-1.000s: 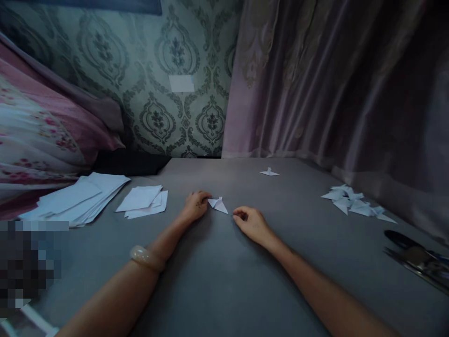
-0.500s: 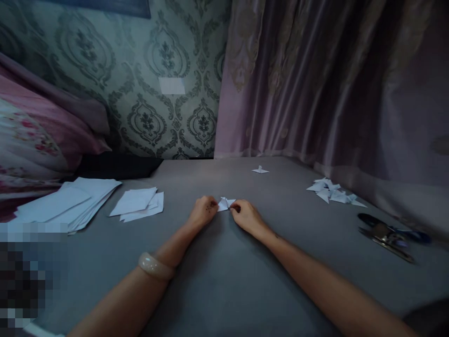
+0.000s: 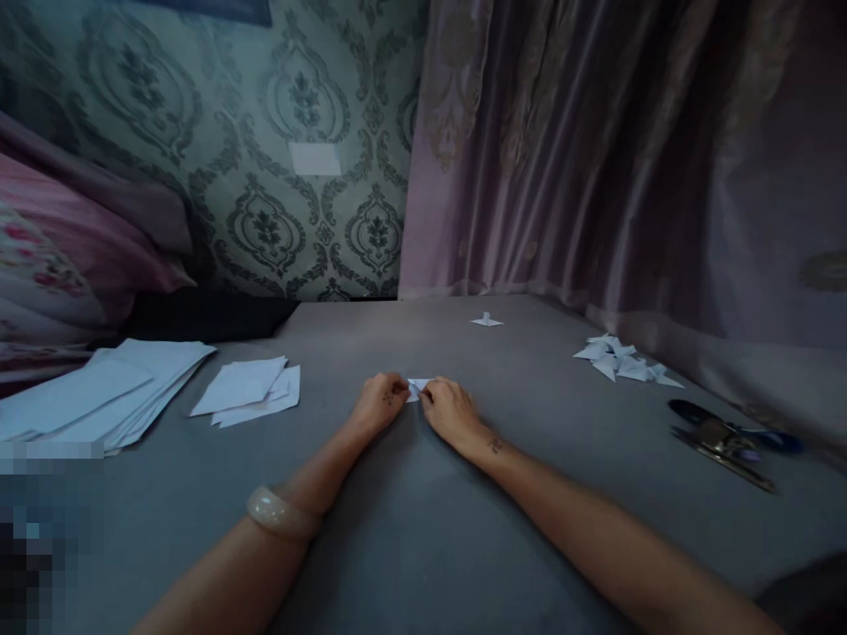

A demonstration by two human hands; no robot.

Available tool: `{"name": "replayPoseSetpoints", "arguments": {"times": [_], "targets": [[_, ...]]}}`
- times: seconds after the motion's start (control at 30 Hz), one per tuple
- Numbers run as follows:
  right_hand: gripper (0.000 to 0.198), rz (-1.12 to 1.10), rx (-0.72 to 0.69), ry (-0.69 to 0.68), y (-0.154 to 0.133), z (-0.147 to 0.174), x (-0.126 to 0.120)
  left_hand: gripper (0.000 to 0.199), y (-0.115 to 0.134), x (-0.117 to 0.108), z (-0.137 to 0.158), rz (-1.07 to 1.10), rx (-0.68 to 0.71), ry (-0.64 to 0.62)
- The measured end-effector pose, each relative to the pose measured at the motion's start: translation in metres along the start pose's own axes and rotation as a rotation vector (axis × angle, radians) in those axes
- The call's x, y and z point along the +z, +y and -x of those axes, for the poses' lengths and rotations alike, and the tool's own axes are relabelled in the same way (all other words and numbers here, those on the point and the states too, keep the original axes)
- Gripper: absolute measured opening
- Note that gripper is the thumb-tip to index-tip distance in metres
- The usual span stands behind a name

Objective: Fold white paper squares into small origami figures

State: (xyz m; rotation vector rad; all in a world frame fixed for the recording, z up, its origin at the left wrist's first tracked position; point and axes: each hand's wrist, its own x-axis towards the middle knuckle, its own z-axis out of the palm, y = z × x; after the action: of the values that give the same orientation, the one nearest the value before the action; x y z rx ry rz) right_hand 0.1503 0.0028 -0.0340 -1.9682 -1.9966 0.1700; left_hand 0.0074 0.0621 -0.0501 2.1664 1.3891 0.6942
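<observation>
A small folded piece of white paper point(image 3: 416, 386) lies between my hands at the middle of the grey surface. My left hand point(image 3: 382, 399) pinches its left side with thumb and fingertips closed. On the opposite side, my right hand point(image 3: 451, 410) has its thumb and fingers closed on the paper, and the knuckles hide much of it. A folded paper bird point(image 3: 487, 320) rests by itself farther back. To the right lies a heap of similar folded paper birds point(image 3: 625, 360).
Large white sheets point(image 3: 125, 388) are stacked at the left, beside a smaller pile of cut paper point(image 3: 244, 385). Scissors point(image 3: 728, 441) lie at the right with another tool against them. A black flat item point(image 3: 212, 313) sits at the back left, near the curtain point(image 3: 529, 159) and wall.
My right hand has shifted left and closer to my left hand, covering more of the folded paper. The whole view has turned slightly.
</observation>
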Motion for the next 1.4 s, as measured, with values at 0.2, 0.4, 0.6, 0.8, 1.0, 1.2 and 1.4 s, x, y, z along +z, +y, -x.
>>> {"name": "replayPoseSetpoints", "arguments": {"times": [0.2,0.4,0.6,0.8,1.0,1.2,1.4], "targets": [[0.022,0.018,0.007,0.001,0.004,-0.012,-0.003,0.025,0.004,-0.005,0.000,0.005,-0.057,0.044],[0.026,0.038,0.177,0.069,0.028,-0.062,-0.007,0.028,0.003,-0.019,-0.003,-0.002,-0.175,0.080],[0.033,0.067,0.394,0.202,0.061,-0.126,-0.008,0.027,0.002,-0.016,-0.008,-0.009,-0.174,0.035],[0.024,0.029,0.457,0.203,0.068,-0.174,0.003,0.034,-0.005,-0.010,-0.012,0.009,-0.170,-0.010],[0.032,-0.040,0.531,0.153,0.070,-0.203,0.009,0.037,-0.003,-0.011,-0.014,-0.011,-0.196,-0.046],[0.032,-0.086,0.566,0.137,0.077,-0.209,0.010,0.039,-0.005,-0.009,-0.016,-0.022,-0.210,-0.070],[0.031,-0.119,0.573,0.131,0.075,-0.204,0.007,0.038,-0.007,-0.008,-0.018,-0.033,-0.195,-0.072]]}}
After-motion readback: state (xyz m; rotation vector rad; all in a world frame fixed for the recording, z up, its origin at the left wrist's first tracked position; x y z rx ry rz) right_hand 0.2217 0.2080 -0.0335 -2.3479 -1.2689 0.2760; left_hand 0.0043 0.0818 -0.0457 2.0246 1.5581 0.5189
